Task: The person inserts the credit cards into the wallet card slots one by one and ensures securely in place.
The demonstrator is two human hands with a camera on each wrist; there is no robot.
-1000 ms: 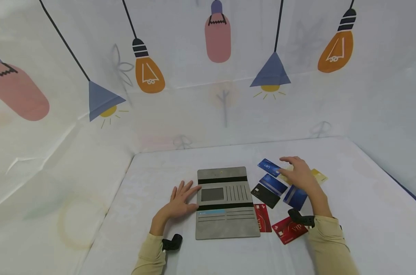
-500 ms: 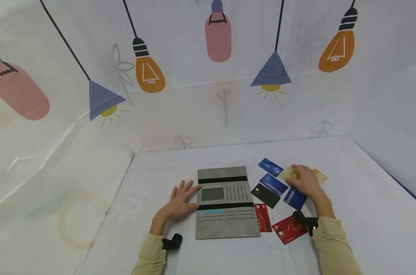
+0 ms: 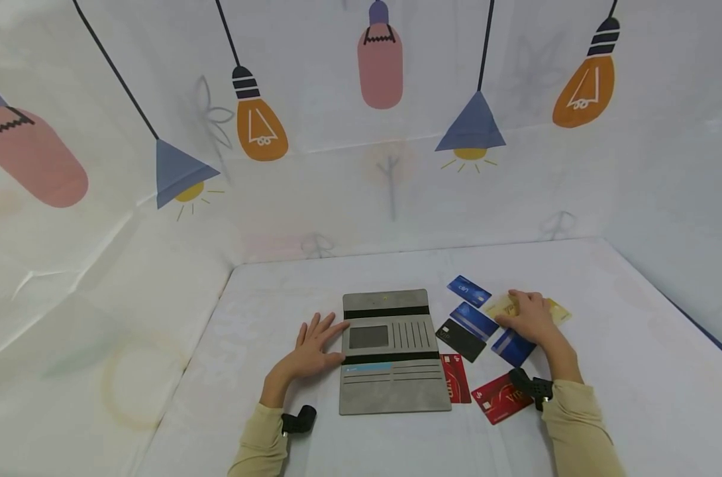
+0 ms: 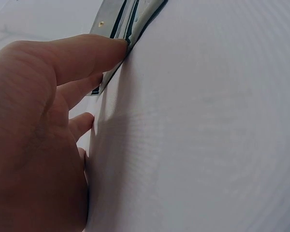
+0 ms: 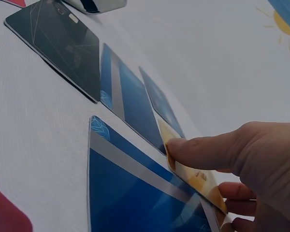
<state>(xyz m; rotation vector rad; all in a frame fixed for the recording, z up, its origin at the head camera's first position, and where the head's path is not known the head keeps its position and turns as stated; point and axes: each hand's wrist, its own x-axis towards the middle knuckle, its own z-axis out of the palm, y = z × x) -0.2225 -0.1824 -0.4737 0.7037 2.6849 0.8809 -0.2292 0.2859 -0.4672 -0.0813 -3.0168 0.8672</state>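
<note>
Leftmost, the left hand (image 3: 313, 350) lies flat on the white table (image 3: 277, 298) with its fingers spread and straight, the fingertips (image 4: 117, 44) touching the left edge of the open grey wallet (image 3: 392, 351); it holds nothing. That wallet lies unfolded near the middle of the table, showing a small window pocket and rows of card slots, with a light blue card (image 3: 367, 366) tucked into one of the lower slots. Just right of the wallet lie loose cards: a red card (image 3: 456, 378) touching the wallet's lower right corner, a black card (image 3: 460, 339) above it, and a second red card (image 3: 501, 397) nearer the person, partly under the right wrist strap. Farther right come three blue cards, one at the far side (image 3: 469, 290), one in the middle (image 3: 474, 320) and one nearest the person (image 3: 512, 346). Beside these lies the gold card (image 3: 504, 306), on the table at the right end of the group and overlapping the nearest blue card's edge in the right wrist view. The right hand (image 3: 530, 319) rests on top of this gold card, its forefinger (image 5: 203, 152) pressed on the card's corner while the other fingers curl below; the card stays flat, pressed rather than lifted.
</note>
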